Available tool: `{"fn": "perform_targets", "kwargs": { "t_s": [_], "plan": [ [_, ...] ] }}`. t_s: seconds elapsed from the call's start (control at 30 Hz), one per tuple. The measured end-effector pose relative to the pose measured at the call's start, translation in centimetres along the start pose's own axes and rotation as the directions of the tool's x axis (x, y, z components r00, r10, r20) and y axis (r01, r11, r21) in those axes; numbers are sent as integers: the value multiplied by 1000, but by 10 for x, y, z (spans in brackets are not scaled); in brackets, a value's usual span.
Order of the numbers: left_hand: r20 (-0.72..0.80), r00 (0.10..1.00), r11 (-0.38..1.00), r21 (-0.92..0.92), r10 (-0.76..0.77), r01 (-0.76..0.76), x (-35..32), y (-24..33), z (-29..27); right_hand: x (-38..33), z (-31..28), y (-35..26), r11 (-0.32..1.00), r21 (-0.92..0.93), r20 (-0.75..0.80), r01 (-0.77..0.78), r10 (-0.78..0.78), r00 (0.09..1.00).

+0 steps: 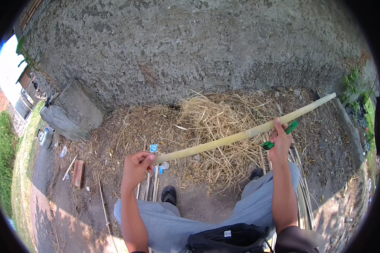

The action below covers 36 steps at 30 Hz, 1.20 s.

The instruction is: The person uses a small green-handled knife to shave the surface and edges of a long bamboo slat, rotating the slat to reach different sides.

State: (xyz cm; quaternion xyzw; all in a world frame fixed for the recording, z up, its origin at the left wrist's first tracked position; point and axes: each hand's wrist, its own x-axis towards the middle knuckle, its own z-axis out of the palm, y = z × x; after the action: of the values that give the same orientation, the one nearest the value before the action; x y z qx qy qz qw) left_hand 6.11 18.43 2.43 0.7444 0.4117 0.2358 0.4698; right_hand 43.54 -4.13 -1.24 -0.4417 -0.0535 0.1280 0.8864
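Note:
A long pale bamboo strip [223, 142] slants across the view, its far end raised to the right. My left hand [138, 168] pinches its near left end between thumb and fingers. Farther along, my right hand [279, 142] is closed, its thumb lying against the strip. In that same hand sits a green-handled cutter [290, 127], its ends poking out on both sides of the fingers; its blade cannot be made out. Below the strip lies a heap of dry shavings [215, 122].
A rough grey wall [190, 50] rises ahead. At left stand a concrete block [74, 111] and, on the ground, a reddish brick [77, 173]. More bamboo strips [303, 189] lie beside my right leg. A black bag [228, 238] rests at my lap; small blue packets [153, 148] lie near my left hand.

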Motion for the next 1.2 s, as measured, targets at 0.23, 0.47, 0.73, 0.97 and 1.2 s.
{"fn": "perform_targets", "kwargs": {
  "t_s": [0.23, 0.47, 0.73, 0.97, 1.2],
  "plan": [
    [-76, 997, 816, -576, -5, -40, 7, -10, 4, 5, 1, 7, 996, -86, -57, 12, -17, 998],
    [-17, 997, 666, -745, -72, 35, 11, -26, -1, 3, 0, 7, 998, -45, -78, -39, 35, 996],
    [-71, 972, 553, -830, -225, 68, 8, -35, 17, -3, 4, 15, 998, -44, -88, -36, 32, 996],
    [122, 989, 801, -582, -85, 141, -14, -11, 116, -26, 27, 28, 997, -13, -88, -72, 70, 994],
    [153, 683, 604, 358, 714, -712, -36, 20, 139, -37, 30, 30, 992, -123, 47, 39, -33, 998]
  ]
}}
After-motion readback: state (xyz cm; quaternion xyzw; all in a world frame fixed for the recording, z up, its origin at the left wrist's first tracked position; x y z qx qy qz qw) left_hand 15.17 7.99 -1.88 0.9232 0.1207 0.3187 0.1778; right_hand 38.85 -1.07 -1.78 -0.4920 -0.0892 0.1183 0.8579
